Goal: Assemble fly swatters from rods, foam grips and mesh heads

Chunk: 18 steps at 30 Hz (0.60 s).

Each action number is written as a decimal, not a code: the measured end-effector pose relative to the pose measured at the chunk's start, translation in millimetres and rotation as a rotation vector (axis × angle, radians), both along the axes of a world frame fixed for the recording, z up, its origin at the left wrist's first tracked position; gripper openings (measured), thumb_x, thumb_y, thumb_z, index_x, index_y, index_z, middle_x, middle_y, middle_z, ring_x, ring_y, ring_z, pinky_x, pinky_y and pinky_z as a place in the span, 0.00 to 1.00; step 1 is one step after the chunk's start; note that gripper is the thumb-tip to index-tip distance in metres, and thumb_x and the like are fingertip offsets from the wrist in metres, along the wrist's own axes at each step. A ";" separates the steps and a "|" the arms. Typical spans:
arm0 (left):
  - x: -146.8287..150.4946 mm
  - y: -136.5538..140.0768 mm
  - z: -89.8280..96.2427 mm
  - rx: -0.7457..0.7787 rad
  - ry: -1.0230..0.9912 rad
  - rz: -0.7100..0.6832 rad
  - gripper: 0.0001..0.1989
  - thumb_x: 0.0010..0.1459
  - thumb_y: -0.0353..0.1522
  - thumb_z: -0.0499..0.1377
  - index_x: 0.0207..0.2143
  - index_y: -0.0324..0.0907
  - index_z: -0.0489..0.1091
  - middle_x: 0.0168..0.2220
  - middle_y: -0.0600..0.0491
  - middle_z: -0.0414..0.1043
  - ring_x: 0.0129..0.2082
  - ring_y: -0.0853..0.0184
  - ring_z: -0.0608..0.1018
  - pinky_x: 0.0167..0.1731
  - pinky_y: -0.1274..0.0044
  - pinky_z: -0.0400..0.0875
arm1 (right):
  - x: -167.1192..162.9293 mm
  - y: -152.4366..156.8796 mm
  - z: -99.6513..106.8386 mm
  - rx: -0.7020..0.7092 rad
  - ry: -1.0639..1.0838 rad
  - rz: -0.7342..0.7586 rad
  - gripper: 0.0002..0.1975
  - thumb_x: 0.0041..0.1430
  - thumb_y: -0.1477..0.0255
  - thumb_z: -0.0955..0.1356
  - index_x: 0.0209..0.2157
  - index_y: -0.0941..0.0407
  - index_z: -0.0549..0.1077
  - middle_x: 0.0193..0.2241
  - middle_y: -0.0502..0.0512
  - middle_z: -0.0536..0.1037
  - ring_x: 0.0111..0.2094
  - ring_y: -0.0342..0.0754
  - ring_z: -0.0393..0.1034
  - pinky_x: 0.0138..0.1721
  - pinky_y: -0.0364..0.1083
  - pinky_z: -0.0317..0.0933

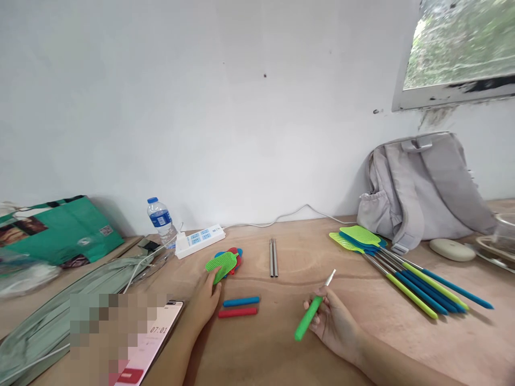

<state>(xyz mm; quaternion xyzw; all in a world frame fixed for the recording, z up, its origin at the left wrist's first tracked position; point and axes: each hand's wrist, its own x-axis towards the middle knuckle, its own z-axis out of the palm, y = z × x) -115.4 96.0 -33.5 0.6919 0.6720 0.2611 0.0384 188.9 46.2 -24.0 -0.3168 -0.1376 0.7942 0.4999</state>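
Note:
My left hand (209,294) has its fingers closed on a green mesh fly swatter head (221,264), which lies over red and blue swatter heads (237,259). My right hand (335,324) grips a green fly swatter handle (308,320) above the table, tilted, with a short silvery rod end (330,276) sticking out at its top. Between the hands lie a blue handle (241,302) and a red handle (237,312), side by side. Behind them, two bare metal rods (273,258) lie parallel on the wood.
Several complete fly swatters (402,273) lie at the right, before a grey backpack (422,187). A white power strip (200,241) and a water bottle (161,221) stand back left. A lit phone (155,338) is near my left forearm; a green bag (64,230) sits far left.

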 end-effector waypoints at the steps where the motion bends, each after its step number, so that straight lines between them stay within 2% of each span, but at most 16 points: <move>1: 0.9 -1.1 1.9 0.002 0.003 -0.005 0.21 0.54 0.33 0.45 0.50 0.38 0.61 0.47 0.43 0.64 0.50 0.58 0.67 0.48 0.65 0.61 | 0.5 0.9 -0.9 -0.002 -0.003 0.001 0.09 0.43 0.72 0.66 0.17 0.56 0.61 0.17 0.49 0.71 0.13 0.36 0.53 0.18 0.38 0.51; 4: 5.1 -6.3 8.1 -0.027 0.022 -0.021 0.19 0.54 0.33 0.46 0.47 0.38 0.62 0.45 0.44 0.64 0.44 0.60 0.71 0.44 0.68 0.64 | 1.0 2.2 -3.9 0.011 -0.001 0.029 0.08 0.42 0.71 0.67 0.18 0.56 0.62 0.15 0.47 0.69 0.13 0.36 0.52 0.18 0.38 0.51; 7: 9.4 -12.8 13.6 -0.074 0.029 -0.009 0.19 0.51 0.28 0.47 0.47 0.38 0.60 0.44 0.44 0.65 0.44 0.60 0.71 0.43 0.69 0.65 | 0.2 1.4 -4.6 0.043 -0.025 0.046 0.08 0.40 0.73 0.68 0.19 0.57 0.62 0.14 0.44 0.67 0.14 0.36 0.53 0.18 0.38 0.51; 11: 9.4 -15.5 14.7 -0.067 0.004 0.002 0.20 0.49 0.25 0.46 0.47 0.38 0.59 0.43 0.45 0.67 0.44 0.60 0.71 0.42 0.69 0.65 | 1.3 1.9 -3.9 0.175 -0.021 0.087 0.11 0.38 0.78 0.69 0.20 0.56 0.59 0.13 0.40 0.62 0.14 0.35 0.54 0.18 0.38 0.51; 14: 6.7 -13.4 14.2 0.066 -0.032 -0.011 0.19 0.46 0.25 0.46 0.42 0.39 0.62 0.40 0.47 0.68 0.43 0.61 0.71 0.42 0.69 0.66 | 7.0 6.2 -3.9 0.309 -0.114 0.124 0.13 0.40 0.76 0.69 0.21 0.55 0.57 0.14 0.40 0.64 0.14 0.36 0.57 0.18 0.38 0.53; 18: 5.9 -17.7 19.7 0.347 -0.116 0.007 0.13 0.45 0.26 0.46 0.33 0.42 0.66 0.33 0.50 0.66 0.36 0.62 0.72 0.39 0.69 0.67 | 19.7 14.1 -2.1 0.453 -0.340 0.178 0.14 0.43 0.71 0.70 0.28 0.54 0.58 0.26 0.44 0.72 0.15 0.38 0.64 0.16 0.39 0.57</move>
